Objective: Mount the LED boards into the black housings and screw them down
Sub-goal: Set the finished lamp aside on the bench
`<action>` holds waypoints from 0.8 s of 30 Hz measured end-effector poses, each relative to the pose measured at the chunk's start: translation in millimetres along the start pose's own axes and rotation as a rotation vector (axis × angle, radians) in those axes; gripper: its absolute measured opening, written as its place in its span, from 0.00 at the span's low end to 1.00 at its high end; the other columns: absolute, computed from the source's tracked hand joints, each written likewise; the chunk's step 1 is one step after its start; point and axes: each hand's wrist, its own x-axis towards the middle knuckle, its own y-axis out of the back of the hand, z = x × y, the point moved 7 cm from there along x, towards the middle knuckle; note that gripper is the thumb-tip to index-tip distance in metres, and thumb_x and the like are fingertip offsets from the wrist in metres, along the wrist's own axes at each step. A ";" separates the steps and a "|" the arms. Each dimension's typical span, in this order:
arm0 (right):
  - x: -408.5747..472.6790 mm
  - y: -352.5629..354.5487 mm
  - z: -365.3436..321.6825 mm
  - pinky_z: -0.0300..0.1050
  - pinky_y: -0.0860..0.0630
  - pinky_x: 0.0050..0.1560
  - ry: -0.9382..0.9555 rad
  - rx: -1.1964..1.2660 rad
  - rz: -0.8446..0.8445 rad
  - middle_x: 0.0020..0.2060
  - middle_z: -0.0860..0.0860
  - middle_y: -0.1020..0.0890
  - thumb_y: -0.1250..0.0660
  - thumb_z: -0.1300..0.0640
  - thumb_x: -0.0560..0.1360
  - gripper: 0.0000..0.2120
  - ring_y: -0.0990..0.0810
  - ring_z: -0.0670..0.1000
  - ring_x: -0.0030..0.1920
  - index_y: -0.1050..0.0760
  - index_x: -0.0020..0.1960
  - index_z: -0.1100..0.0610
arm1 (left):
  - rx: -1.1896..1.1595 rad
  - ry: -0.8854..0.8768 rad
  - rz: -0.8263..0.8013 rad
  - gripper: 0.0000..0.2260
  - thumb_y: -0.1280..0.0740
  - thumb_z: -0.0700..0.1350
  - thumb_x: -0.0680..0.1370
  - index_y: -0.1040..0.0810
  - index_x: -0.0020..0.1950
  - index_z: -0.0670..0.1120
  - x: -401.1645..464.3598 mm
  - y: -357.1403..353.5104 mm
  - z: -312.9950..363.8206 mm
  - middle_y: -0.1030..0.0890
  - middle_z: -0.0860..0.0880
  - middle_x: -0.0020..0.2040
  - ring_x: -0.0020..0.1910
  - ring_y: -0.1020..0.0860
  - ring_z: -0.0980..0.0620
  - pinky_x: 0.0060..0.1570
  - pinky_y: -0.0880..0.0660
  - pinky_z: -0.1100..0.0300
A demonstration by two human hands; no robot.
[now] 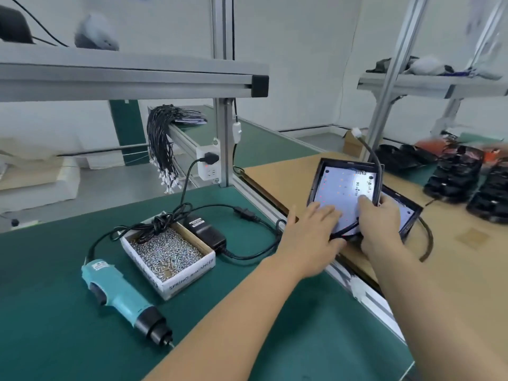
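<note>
Right of centre in the frame, my left hand (316, 229) lies flat with straight fingers on the white LED board (345, 189), which sits in a tilted black housing (319, 174). My right hand (380, 218) grips the housing's near right edge. The electric screwdriver (123, 298) lies lower left on the green worktop (55, 339), beside the screw box (167, 254).
</note>
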 end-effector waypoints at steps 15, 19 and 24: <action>58.0 29.2 21.2 0.56 0.30 0.59 -0.085 -0.563 0.164 0.73 0.59 0.40 0.40 0.67 0.77 0.23 0.32 0.62 0.63 0.39 0.71 0.61 | 0.230 -0.111 -0.020 0.28 0.44 0.34 0.77 0.44 0.77 0.46 28.7 -33.8 20.2 0.41 0.49 0.77 0.76 0.49 0.46 0.73 0.54 0.46; 56.2 20.0 27.9 0.57 0.48 0.73 0.053 -0.947 0.068 0.76 0.57 0.45 0.40 0.66 0.75 0.31 0.46 0.58 0.75 0.48 0.76 0.61 | 0.309 -0.147 -0.093 0.24 0.42 0.36 0.78 0.38 0.74 0.45 25.2 -44.4 14.2 0.37 0.48 0.76 0.76 0.50 0.46 0.72 0.56 0.44; 58.5 15.7 28.6 0.57 0.53 0.74 0.032 -1.121 0.056 0.76 0.56 0.47 0.37 0.61 0.76 0.34 0.50 0.56 0.76 0.50 0.76 0.63 | 0.280 -0.140 -0.031 0.25 0.43 0.38 0.79 0.41 0.76 0.46 17.7 -35.1 8.9 0.44 0.49 0.78 0.77 0.53 0.48 0.72 0.61 0.44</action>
